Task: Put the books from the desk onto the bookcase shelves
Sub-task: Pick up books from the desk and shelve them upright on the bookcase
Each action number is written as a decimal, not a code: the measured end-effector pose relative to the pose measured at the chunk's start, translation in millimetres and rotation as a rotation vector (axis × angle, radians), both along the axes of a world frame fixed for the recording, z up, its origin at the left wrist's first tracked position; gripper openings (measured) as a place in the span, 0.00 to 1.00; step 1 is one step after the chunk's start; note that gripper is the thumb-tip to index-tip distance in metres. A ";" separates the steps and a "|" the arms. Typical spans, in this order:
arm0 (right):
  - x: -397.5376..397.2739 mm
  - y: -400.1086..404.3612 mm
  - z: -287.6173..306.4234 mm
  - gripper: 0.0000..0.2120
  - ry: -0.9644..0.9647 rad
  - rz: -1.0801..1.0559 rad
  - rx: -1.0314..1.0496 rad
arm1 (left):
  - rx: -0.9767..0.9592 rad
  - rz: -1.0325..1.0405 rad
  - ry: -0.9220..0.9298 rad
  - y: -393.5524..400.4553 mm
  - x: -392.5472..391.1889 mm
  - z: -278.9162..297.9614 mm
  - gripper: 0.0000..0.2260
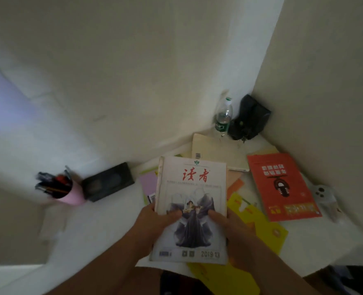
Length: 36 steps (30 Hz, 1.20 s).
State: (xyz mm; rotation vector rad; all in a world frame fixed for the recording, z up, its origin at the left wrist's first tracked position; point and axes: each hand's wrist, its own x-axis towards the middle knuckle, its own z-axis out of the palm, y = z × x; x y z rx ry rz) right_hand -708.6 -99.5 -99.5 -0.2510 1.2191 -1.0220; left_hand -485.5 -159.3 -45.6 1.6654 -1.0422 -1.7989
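Held thing: we hold a magazine [192, 209] with a red title and "2019 13" on its cover, lifted above the near edge of the table [104, 226], cover up.
Left hand [155, 222]: it grasps the magazine's left edge, thumb laid on the cover, fingers hidden beneath.
Right hand [229, 224]: it grasps the right edge the same way, thumb on the cover.
Long axis: the magazine runs away from us, toward the far corner of the table; both hands sit on its near half, equally close.
Books left: an orange-red book [280, 186] lies flat by the right edge, a cream book [214, 152] near the far corner, with yellow sheets [261, 226] and coloured papers spread under and around the magazine.
Other things: a water bottle [224, 117] and a black pouch [251, 118] stand in the far corner; a pink pen cup [63, 190] and a black box [108, 182] sit along the far left edge.
Bookcase: we cannot see it, so we judge the coming move needs a turn away from the table.
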 end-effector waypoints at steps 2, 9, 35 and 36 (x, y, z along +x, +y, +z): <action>24.2 -17.0 2.3 0.20 0.078 0.093 -0.066 | -0.046 0.054 -0.092 4.2 21.0 12.9 0.16; 114.0 -39.0 12.7 0.25 -0.068 0.316 -0.153 | 0.006 0.354 0.072 48.7 110.5 65.4 0.29; 487.3 106.2 201.4 0.28 0.525 0.473 -0.806 | -0.430 0.419 0.154 244.7 488.1 164.6 0.22; 498.3 106.8 218.1 0.26 0.519 0.483 -0.831 | -0.469 0.434 0.141 248.8 498.3 179.4 0.23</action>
